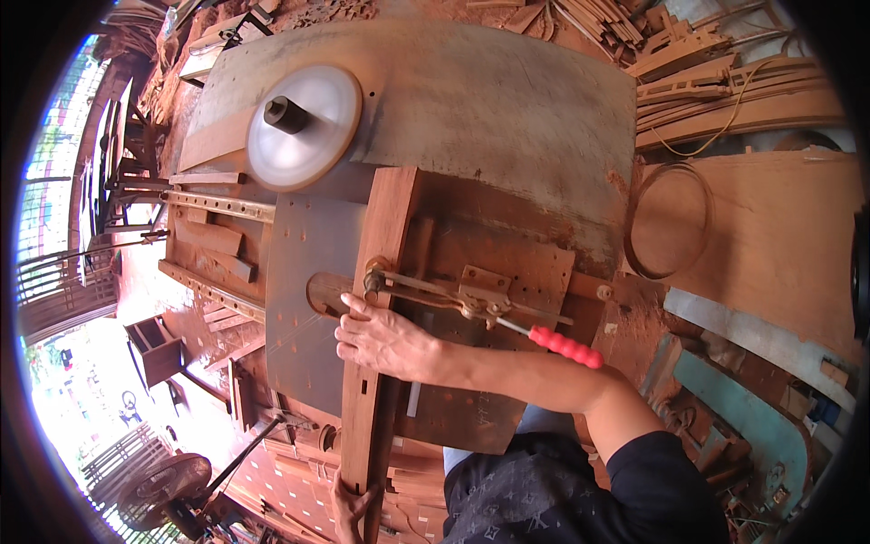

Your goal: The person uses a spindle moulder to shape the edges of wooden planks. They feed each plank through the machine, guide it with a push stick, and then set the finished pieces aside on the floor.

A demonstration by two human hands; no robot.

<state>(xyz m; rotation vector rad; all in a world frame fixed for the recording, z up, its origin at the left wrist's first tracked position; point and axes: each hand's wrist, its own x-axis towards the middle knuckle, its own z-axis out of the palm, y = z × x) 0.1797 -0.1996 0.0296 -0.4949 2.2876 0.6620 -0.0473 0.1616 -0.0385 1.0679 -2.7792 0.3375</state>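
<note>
A person's two bare hands on a long wooden beam [388, 227] at a saw bench, seen from above.
I see the beam lying lengthwise across a grey metal plate [304, 236], its far end near but apart from a pale, blurred round blade [304, 145]. The right hand [385, 343] lies flat on the beam's middle, fingers draped over the left edge; I cannot tell how tightly it grips. The left hand [350, 510] is closed around the beam's near end. Just beyond the right hand, a metal clamp [485, 288] with a red ribbed handle [566, 346] reaches over the beam.
</note>
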